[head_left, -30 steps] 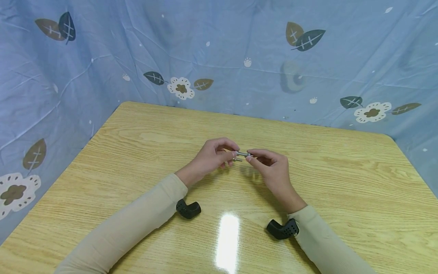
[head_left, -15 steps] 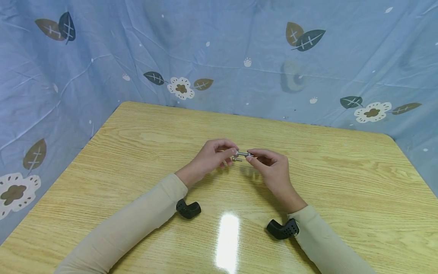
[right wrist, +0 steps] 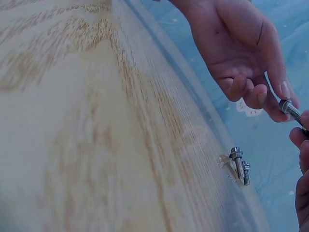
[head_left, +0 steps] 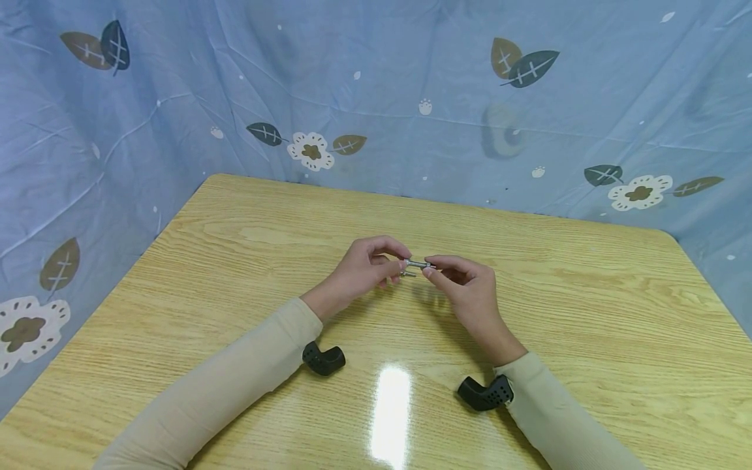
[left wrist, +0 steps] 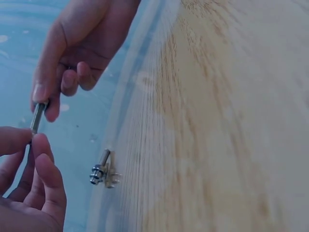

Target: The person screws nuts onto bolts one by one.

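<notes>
A slim metal bolt (head_left: 418,264) is held level between the two hands over the table. My left hand (head_left: 355,269) pinches its head end between thumb and index finger. At the other end, a nut (head_left: 429,266) sits by the fingertips of my right hand (head_left: 472,290), which pinch there. In the right wrist view the bolt's head (right wrist: 285,103) shows at the left thumb, with thread running toward the right fingers. Beyond the held bolt, a second bolt (right wrist: 236,157) and a third bolt (right wrist: 246,173), each with a nut on it, are on the table close together.
The wood-grain table (head_left: 264,235) has a rounded far edge, with a blue leaf-patterned cloth (head_left: 399,85) hanging behind it. Black wrist mounts (head_left: 324,360) sit below both sleeves. A bright light reflection (head_left: 390,414) lies on the near tabletop.
The left thumb and fingers shift slightly at the bolt's head, back and forth. The right hand stays in place, and the bolt remains between both hands.
</notes>
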`<state>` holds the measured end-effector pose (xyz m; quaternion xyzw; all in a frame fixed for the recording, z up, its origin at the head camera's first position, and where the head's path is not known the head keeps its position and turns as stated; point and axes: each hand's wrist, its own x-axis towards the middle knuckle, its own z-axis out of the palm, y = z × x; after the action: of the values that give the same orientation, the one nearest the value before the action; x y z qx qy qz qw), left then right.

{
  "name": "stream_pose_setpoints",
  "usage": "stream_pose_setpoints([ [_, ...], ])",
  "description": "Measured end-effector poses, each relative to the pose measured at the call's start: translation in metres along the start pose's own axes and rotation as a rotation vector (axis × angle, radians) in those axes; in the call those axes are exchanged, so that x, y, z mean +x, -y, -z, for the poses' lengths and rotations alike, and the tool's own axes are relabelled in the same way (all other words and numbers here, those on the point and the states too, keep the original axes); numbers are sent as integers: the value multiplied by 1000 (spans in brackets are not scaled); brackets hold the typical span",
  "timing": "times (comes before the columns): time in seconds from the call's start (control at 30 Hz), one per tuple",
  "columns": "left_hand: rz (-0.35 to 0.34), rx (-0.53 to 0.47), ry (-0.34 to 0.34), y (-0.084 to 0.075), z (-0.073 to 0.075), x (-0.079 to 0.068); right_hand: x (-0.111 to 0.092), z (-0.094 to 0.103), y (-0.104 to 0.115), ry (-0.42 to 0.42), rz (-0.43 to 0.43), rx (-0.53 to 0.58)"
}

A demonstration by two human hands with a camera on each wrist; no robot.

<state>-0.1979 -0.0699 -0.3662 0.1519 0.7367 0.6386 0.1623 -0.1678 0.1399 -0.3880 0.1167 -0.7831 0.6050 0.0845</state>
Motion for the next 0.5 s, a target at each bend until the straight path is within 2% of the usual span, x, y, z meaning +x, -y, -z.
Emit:
stream_pose_setpoints([
  [0.17,-17,-5,11,0,0,-1,0,0,-1,0,4,-1],
  [0.5,36,12,-8,0,-1,1,0,0,0,-5,-3,3],
])
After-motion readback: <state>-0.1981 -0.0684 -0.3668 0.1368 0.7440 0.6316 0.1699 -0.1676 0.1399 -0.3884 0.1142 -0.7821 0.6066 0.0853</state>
